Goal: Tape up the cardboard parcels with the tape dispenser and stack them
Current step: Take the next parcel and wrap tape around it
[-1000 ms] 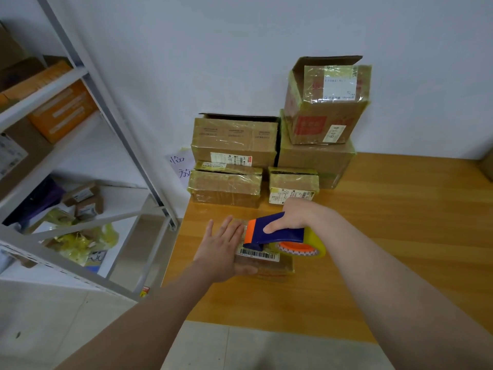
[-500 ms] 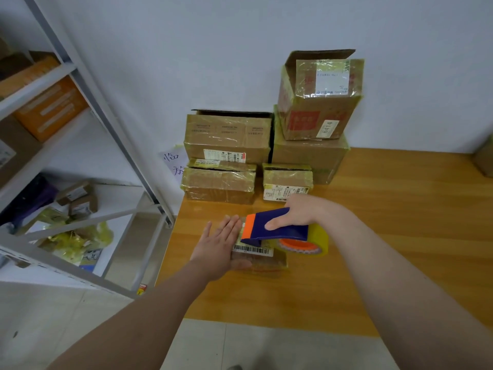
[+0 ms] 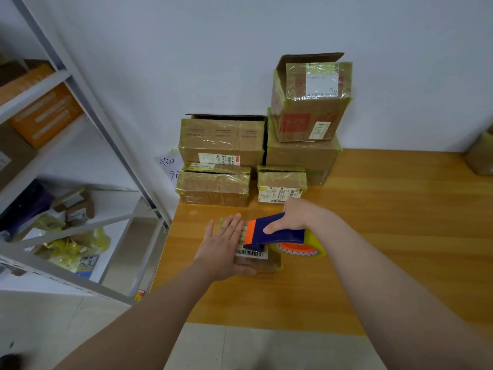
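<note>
A small flat cardboard parcel [image 3: 262, 265] with a barcode label lies on the wooden table [image 3: 386, 236], near its left edge. My left hand [image 3: 222, 249] rests flat on the parcel's left part, fingers straight, thumb along its front side. My right hand [image 3: 294, 216] grips the blue and orange tape dispenser [image 3: 277, 233], whose front end sits on the parcel's top; its yellowish tape roll [image 3: 301, 248] hangs off the parcel's right side. Taped parcels stand against the wall: a low one [image 3: 214, 189], a small one [image 3: 281, 186], a wider box [image 3: 222, 141] behind, and two stacked boxes [image 3: 309, 102].
A grey metal shelf rack [image 3: 80, 102] stands left of the table, holding orange boxes, small parcels and yellow bags. Another cardboard box [image 3: 480, 156] shows at the right edge. The table's front edge runs close below the parcel, with tiled floor beyond.
The dispenser and my right hand have stayed on the parcel with hardly any shift. My left hand keeps pressing the parcel. The camera moved slightly.
</note>
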